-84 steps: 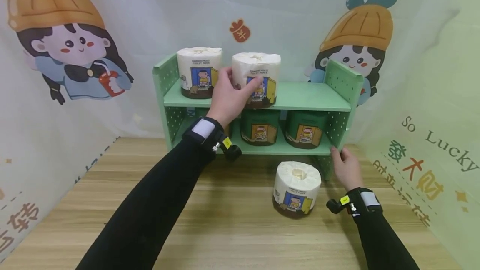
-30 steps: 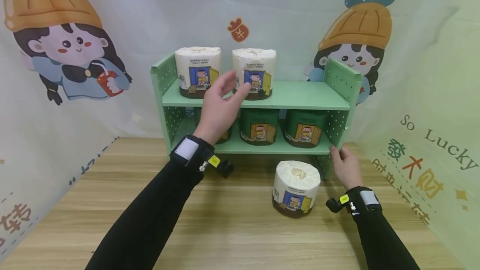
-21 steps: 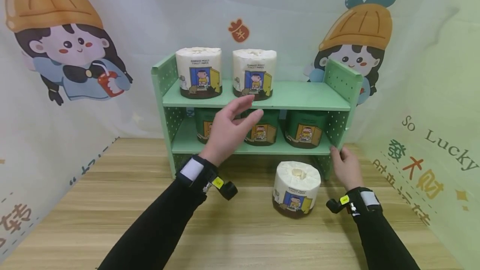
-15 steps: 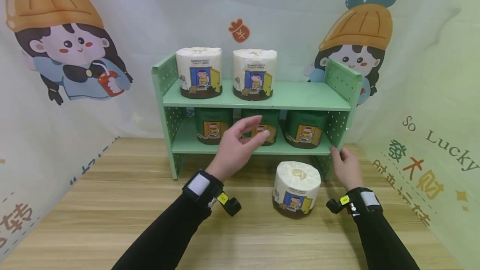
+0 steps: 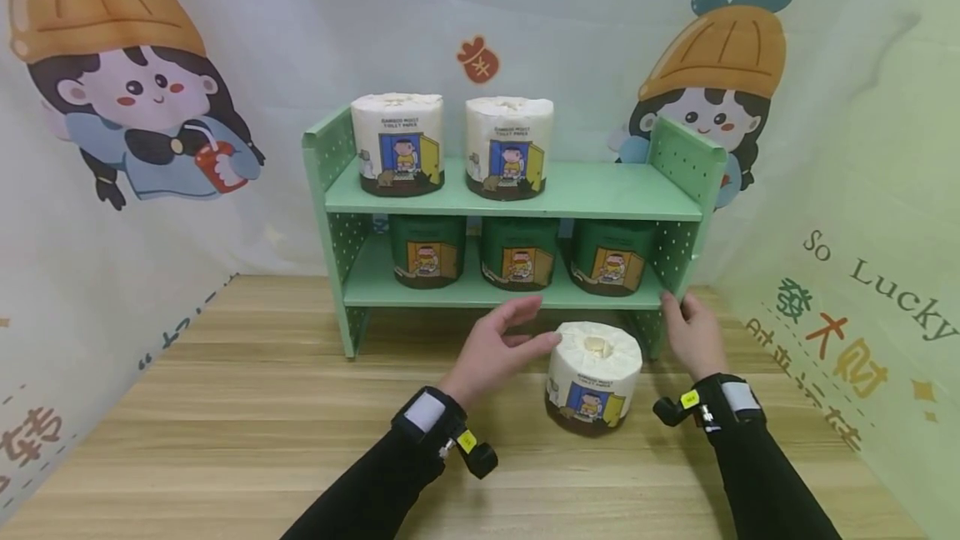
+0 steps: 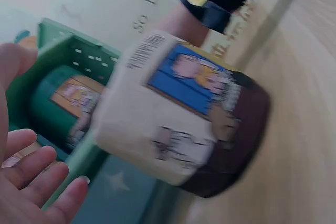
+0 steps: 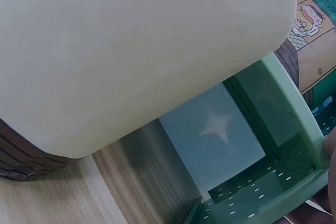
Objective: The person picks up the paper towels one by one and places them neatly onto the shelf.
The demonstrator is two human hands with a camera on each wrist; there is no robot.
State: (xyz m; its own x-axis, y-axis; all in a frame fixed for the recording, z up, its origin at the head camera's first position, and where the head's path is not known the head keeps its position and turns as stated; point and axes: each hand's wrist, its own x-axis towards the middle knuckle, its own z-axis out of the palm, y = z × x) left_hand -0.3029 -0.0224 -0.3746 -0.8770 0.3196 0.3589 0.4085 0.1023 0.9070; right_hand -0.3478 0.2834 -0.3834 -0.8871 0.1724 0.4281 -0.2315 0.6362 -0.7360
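A white-and-brown wrapped toilet roll (image 5: 594,377) stands upright on the wooden table, in front of a green two-tier shelf (image 5: 517,304). Just left of it is my left hand (image 5: 498,348), fingers spread and relaxed, the thumb tip right at the roll's upper edge. In the left wrist view the same roll (image 6: 173,114) lies beyond the fingers, nothing between them. My right hand (image 5: 693,336) grips the shelf's right side near the lower board, thumb in front. Two matching white rolls, the left one (image 5: 398,144) and the middle one (image 5: 510,148), stand on the upper board.
On the lower board are three green toilet rolls, the left (image 5: 427,251), middle (image 5: 519,254) and right (image 5: 612,257). Bare board (image 5: 611,190) shows at the upper right. A printed cloth backdrop (image 5: 300,48) hangs behind and along the sides.
My left hand has let go of the middle white roll on the upper board, then moved down and right to the roll on the table. My right hand keeps its grip on the shelf.
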